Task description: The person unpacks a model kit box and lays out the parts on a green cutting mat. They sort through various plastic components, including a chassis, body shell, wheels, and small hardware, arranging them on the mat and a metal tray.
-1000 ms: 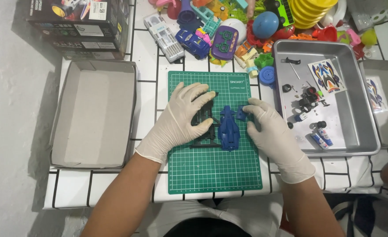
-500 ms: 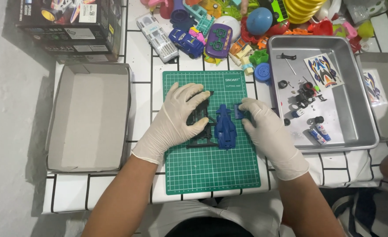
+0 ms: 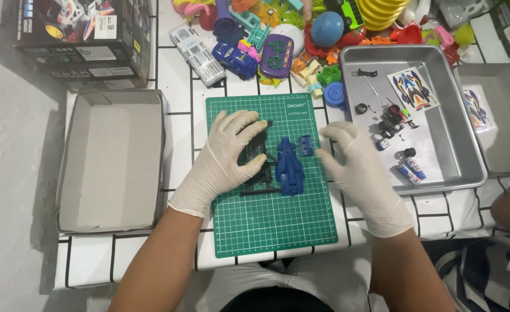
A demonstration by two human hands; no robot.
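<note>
Both gloved hands over my green cutting mat [image 3: 266,225]: left hand [image 3: 226,159] pressing flat on black plastic frame [image 3: 255,159], right hand [image 3: 356,173] open, empty, beside blue plastic car body [image 3: 289,167].

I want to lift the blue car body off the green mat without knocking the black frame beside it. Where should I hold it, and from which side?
Take the blue car body across its narrow middle, coming from above and from its right. It lies flat and lengthwise on the green mat; its right flank looks bare, while the black frame under the left hand crowds its left.

black parts frame [image 3: 254,155] half-hidden under left hand [image 3: 223,159] — tray [image 3: 440,58] bits too small
</note>
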